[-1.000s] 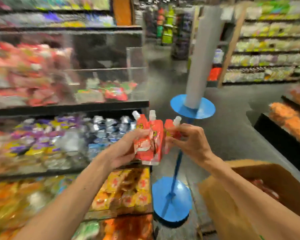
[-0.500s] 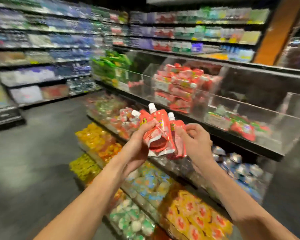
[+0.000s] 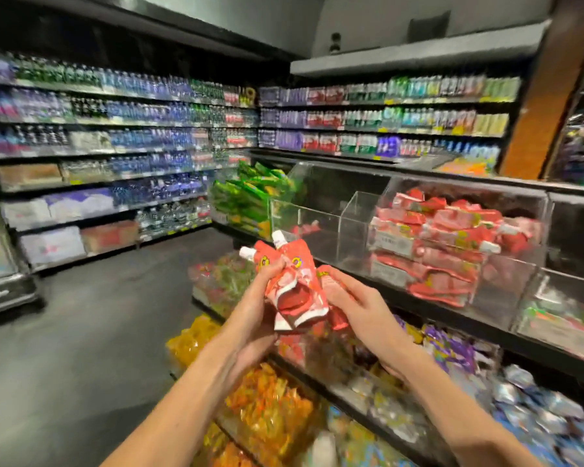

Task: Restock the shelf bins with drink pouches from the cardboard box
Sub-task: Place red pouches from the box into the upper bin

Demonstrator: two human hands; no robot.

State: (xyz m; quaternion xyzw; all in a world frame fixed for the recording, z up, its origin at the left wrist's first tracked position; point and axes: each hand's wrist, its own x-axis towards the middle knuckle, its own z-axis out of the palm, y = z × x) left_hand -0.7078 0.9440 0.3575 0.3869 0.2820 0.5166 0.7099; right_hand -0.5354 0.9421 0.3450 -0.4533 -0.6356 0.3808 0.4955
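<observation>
Both bare forearms reach forward from the lower edge and converge at centre. The left hand [image 3: 255, 308] curls its fingers round a bunch of red drink pouches [image 3: 295, 284]. The right hand [image 3: 364, 311], its back upward, grips the bunch's right side.

Dark floor [image 3: 81, 348], stocked wall shelves [image 3: 115, 146]

The drink pouches [image 3: 294, 291] sat near and central, between the left hand [image 3: 253, 318] and the right hand [image 3: 361, 315]. Just behind them stood a sparse bin [image 3: 284, 217], with a full bin [image 3: 533, 251] to its right and packet tiers [image 3: 270, 409] below. Bottle shelves [image 3: 115, 146] lined the far left.
</observation>
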